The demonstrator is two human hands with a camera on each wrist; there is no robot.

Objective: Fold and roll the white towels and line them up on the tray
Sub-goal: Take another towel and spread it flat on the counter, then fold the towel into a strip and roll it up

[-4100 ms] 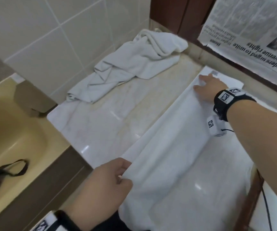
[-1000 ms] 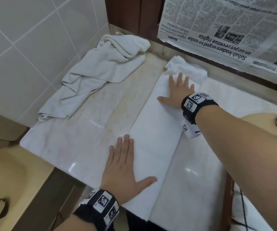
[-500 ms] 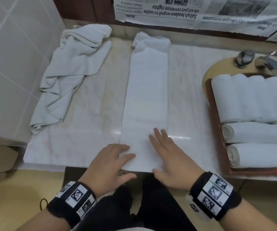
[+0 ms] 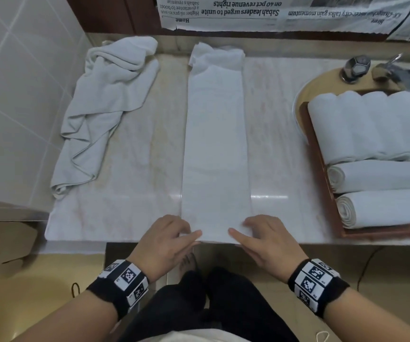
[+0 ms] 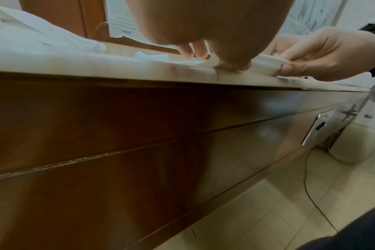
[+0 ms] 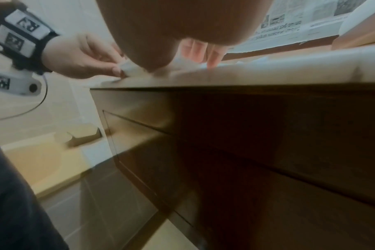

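Observation:
A white towel (image 4: 215, 144), folded into a long narrow strip, lies flat on the marble counter (image 4: 134, 183) and runs from the back wall to the front edge. My left hand (image 4: 191, 232) pinches its near left corner, and my right hand (image 4: 239, 228) pinches its near right corner. The right wrist view shows the left hand (image 6: 116, 67) with the corner lifted slightly off the counter. A wooden tray (image 4: 322, 174) on the right carries several rolled towels (image 4: 381, 176). A crumpled towel (image 4: 107, 102) lies at the back left.
A sink with a chrome faucet (image 4: 384, 67) sits behind the tray. Newspaper (image 4: 273, 16) covers the wall at the back, and a tiled wall (image 4: 14, 95) bounds the left. A dark wooden cabinet front (image 5: 139, 135) drops below the counter edge.
Both hands slid from lying flat on the towel back to its near end. Their fingers have curled to pinch the two near corners. The towel strip itself lies as before.

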